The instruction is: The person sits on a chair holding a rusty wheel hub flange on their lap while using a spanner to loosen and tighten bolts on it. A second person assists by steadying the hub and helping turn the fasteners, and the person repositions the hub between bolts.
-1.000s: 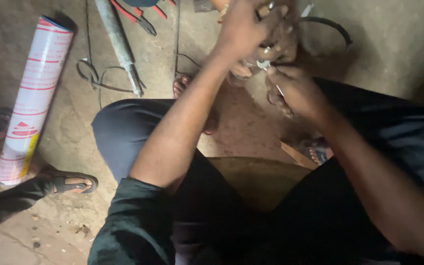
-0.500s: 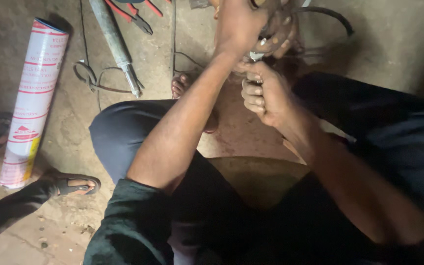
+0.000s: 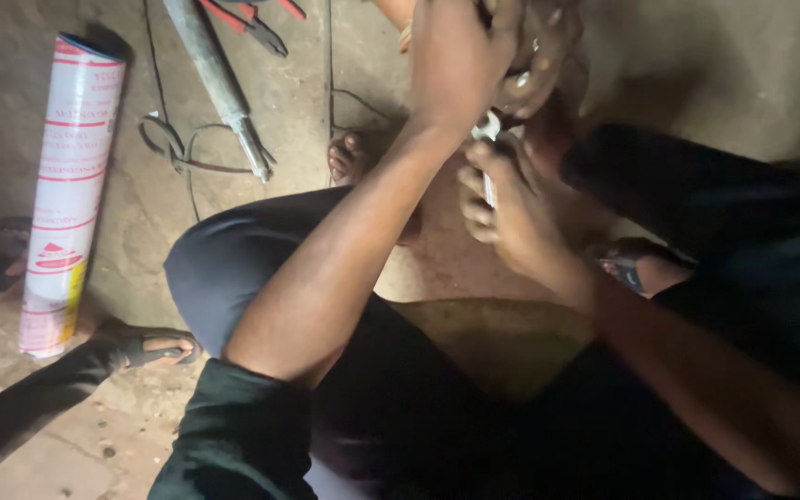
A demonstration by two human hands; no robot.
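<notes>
My left hand reaches up to the top of the view and clamps over a brownish rounded part that it mostly hides. Just below it my right hand is closed around a slim metal tool, whose pale tip points up to the underside of that part. The two hands nearly touch. What the part is cannot be made out in the dim light. I sit low, with my dark-trousered knee under my left forearm.
A white and red printed cylinder lies at the left on the dirt floor. A long metal rod, red-handled pliers and black wire loops lie at top left. A sandalled foot rests at lower left, bare toes mid-frame.
The right hand has drawn in closer beneath the left hand and gripped the tool upright. The view has shifted a little, so the hands sit nearer the top edge.
</notes>
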